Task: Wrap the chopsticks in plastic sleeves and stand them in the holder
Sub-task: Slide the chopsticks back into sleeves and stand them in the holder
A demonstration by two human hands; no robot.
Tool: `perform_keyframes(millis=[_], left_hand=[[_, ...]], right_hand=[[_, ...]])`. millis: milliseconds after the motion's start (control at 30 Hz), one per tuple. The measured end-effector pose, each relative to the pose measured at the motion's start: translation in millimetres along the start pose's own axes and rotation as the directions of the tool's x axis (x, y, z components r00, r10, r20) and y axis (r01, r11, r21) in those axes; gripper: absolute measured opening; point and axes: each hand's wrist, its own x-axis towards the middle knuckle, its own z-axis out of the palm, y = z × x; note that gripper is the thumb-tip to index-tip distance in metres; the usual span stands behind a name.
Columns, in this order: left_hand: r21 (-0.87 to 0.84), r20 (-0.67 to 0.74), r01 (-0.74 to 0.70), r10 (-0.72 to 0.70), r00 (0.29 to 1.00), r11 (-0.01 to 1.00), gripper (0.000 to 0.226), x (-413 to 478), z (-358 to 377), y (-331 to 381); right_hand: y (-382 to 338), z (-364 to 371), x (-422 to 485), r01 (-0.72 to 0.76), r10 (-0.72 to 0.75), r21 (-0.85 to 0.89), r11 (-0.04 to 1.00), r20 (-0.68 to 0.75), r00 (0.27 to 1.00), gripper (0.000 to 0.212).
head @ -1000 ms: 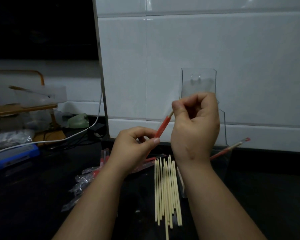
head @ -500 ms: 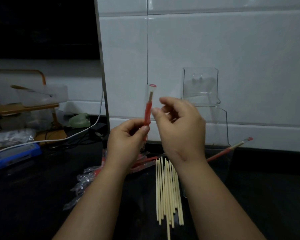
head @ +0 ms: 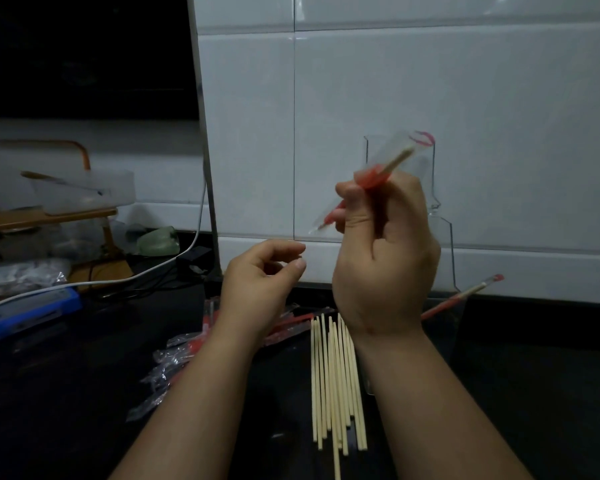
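Your right hand [head: 385,251] is raised in front of the wall, its fingers closed around a pale wooden chopstick in a clear plastic sleeve with red print [head: 387,168]; the wrapped stick tilts up and to the right, its red-rimmed open end near the top of the clear acrylic wall-mounted holder [head: 442,233] behind your fist. Your left hand [head: 260,285] floats lower and to the left, apart from the right, fingers loosely curled with nothing in them. Below your wrists a bundle of bare pale wooden chopsticks [head: 333,382] lies lengthwise on the dark countertop [head: 66,393]. To their left, crumpled clear-and-red empty sleeves [head: 174,358] are scattered. One already sleeved chopstick [head: 465,294] leans out to the right at the holder's base. Far left sit a blue flat device [head: 32,308] and a white cable [head: 146,275].
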Motion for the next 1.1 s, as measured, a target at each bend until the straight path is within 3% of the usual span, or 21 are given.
perform_keyframes(millis=[167, 267, 400, 500, 600, 667, 767, 833, 900, 967, 1100], left_hand=[[0.001, 0.015, 0.004, -0.004, 1.0, 1.0, 0.017, 0, 0, 0], [0.006, 0.015, 0.011, -0.011, 1.0, 1.0, 0.02, -1, -1, 0], [0.019, -0.006, 0.06, -0.06, 0.998, 0.998, 0.018, 1, 0, -3], [0.054, -0.004, 0.128, -0.128, 0.992, 0.99, 0.017, 2, 0, -5], [0.1, 0.007, 0.19, -0.192, 0.981, 0.977, 0.016, 3, -1, -7], [0.14, 0.008, 0.215, -0.218, 0.976, 0.967, 0.016, 3, -1, -8], [0.28, 0.028, 0.224, -0.241, 0.97, 0.933, 0.018, 3, -1, -14], [0.516, 0.069, 0.175, -0.245, 0.967, 0.838, 0.018, 2, 0, -16], [0.769, 0.142, 0.046, -0.241, 0.96, 0.638, 0.015, 1, 1, -17], [0.867, 0.213, -0.055, -0.268, 0.94, 0.496, 0.011, 0, 2, -16], [0.924, 0.244, -0.107, -0.351, 0.904, 0.366, 0.007, 0, 1, -18]], right_hand=[[2, -4, 4, 0.222, -0.219, 0.025, 0.975, -0.08, 0.972, 0.015], [6, -7, 4, 0.27, -0.274, -0.056, 0.961, -0.093, 0.957, 0.014], [9, -8, 6, 0.102, -0.129, -0.211, 0.972, -0.122, 0.984, 0.019], [13, -8, 8, -0.107, 0.084, -0.273, 0.956, -0.097, 0.992, 0.019], [19, -10, 8, -0.315, 0.307, -0.323, 0.893, -0.076, 0.949, 0.026], [20, -11, 7, -0.364, 0.362, -0.324, 0.873, -0.069, 0.929, 0.031], [21, -11, 7, -0.316, 0.316, -0.346, 0.884, -0.056, 0.947, 0.024], [20, -11, 8, -0.267, 0.268, -0.344, 0.9, -0.046, 0.962, 0.013], [17, -11, 9, -0.183, 0.194, -0.304, 0.935, 0.005, 0.981, 0.009], [15, -8, 7, -0.085, 0.115, -0.263, 0.961, 0.101, 0.988, 0.01], [6, 2, -5, 0.054, 0.024, -0.235, 0.971, 0.318, 0.948, 0.005]])
